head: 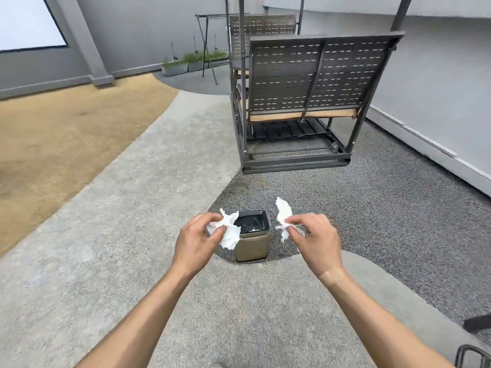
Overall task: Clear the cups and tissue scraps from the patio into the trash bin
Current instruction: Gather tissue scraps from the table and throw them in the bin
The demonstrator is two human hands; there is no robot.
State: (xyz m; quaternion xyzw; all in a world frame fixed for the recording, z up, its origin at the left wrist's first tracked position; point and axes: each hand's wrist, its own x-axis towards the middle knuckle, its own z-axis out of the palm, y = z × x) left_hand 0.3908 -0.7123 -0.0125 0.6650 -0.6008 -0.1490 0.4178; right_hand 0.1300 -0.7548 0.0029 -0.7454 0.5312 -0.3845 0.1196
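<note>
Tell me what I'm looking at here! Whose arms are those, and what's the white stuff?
There is one picture, taken by a camera worn on a person's head, looking forward and down. That is why you see two bare arms reaching out from the bottom.

The left hand pinches a crumpled white tissue scrap. The right hand pinches another, thinner tissue scrap. Each grip is closed on its scrap.

In the picture, the small trash bin sits between the hands. It stands on the patio floor, open at the top, with a dark liner inside. Something pale lies inside, but I cannot tell what.

Further back stands a dark metal swing bench. No cups show in this picture.
</note>
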